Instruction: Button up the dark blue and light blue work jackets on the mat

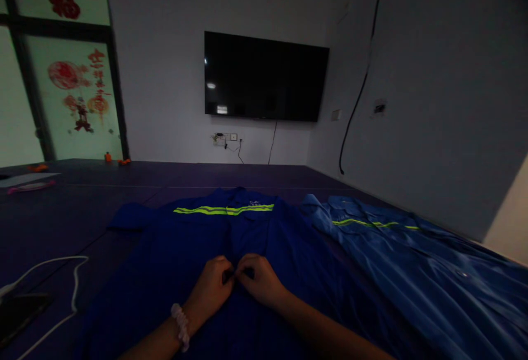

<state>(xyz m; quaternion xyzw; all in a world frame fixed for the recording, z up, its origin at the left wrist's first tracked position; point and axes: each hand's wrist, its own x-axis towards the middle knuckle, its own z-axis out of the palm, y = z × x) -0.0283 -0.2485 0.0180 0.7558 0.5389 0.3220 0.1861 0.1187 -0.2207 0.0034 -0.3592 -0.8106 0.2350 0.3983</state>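
Observation:
A dark blue work shirt (177, 255) with a yellow-green reflective stripe across its chest lies spread out in front of me, collar away from me. My left hand (212, 282), with a pale scrunchie (180, 327) on the wrist, pinches the shirt's front opening near the middle. Right beside it, fingertips meeting, my right hand (262, 280) pinches the same edge of cloth. Whether a button sits between the fingers is too dark and small to tell.
A lighter blue work garment (383, 255) with a similar stripe lies to the right. At left are a phone (20, 316) and a white cable (76, 283). Small orange objects (124, 162) stand at the table's far left. A television (266, 76) hangs on the wall.

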